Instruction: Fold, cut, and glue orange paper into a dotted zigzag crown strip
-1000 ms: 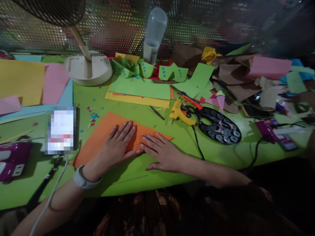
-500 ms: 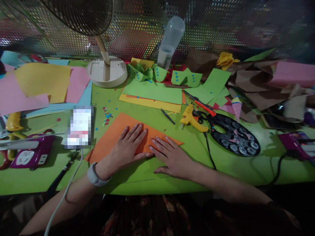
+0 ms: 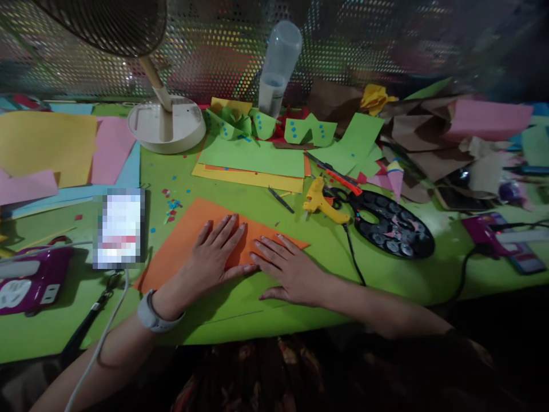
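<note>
1. Only the view has swung; both hands stay on the flat orange paper sheet (image 3: pixel 178 243), lower centre of the frame.
2. Left hand (image 3: pixel 212 257): spread wide, palm flat on it, gripping nothing.
3. Right hand (image 3: pixel 291 269): spread flat, fingertips on its near edge.

**A:** what's the orange paper (image 3: pixel 184 243) look like rn?

**B:** 1 plain orange sheet, no marks, flat on the green table (image 3: pixel 386 274) near the front edge. It's turned at an angle, 1 corner pointing right. Left hand (image 3: pixel 212 257) is spread flat across its middle, and the right hand (image 3: pixel 287 269) has its fingers on the lower right edge.
</note>
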Demonstrator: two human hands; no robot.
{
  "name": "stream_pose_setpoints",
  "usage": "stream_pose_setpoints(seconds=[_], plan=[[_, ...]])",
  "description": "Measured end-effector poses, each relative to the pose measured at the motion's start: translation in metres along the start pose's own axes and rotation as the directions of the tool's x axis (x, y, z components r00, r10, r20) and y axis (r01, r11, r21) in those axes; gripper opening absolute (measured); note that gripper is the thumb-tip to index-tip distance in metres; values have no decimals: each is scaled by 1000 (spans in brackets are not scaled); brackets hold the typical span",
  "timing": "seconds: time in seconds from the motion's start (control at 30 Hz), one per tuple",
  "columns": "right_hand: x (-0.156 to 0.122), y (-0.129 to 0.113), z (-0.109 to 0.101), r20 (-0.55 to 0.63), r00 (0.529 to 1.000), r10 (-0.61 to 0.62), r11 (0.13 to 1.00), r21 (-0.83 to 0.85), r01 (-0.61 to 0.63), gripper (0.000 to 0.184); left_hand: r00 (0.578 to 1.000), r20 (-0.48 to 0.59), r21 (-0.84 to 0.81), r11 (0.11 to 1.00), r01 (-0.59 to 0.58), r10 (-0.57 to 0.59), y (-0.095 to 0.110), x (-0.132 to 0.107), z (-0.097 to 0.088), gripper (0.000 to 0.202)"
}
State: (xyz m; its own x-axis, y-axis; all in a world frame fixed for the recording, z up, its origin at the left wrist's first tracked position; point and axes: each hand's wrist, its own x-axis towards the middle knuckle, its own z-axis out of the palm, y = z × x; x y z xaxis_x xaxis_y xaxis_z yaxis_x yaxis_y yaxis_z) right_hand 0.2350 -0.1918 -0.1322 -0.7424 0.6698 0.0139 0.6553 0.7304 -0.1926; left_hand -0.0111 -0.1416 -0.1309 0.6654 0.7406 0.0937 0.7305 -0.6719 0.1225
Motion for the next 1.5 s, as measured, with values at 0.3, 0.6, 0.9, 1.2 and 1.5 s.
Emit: stream_pose_setpoints(seconds=[0.3, 0.6, 0.9, 1.2, 1.5], plan=[[1, 0, -1, 15, 1000, 11, 1000, 8, -11, 81, 999, -26, 20, 999, -26, 27, -2, -1, 5, 85], [-1, 3, 2, 45, 999, 7, 999, 39, -9, 84, 999, -37, 47, 999, -20, 22, 0, -2, 8, 86], [-10, 12, -6, 131, 990, 47, 998, 30, -51, 94, 1000, -8, 34, 999, 7, -7, 3, -2, 6, 86], [-33, 24, -3, 86, 990, 108, 991, -89, -100, 95, 999, 32, 15, 999, 28, -29, 7, -3, 3, 91], [-32, 23, -4, 109, 986, 125, 987, -120, -112, 89, 1000, 17, 35, 999, 9, -9, 17, 4, -2, 82]])
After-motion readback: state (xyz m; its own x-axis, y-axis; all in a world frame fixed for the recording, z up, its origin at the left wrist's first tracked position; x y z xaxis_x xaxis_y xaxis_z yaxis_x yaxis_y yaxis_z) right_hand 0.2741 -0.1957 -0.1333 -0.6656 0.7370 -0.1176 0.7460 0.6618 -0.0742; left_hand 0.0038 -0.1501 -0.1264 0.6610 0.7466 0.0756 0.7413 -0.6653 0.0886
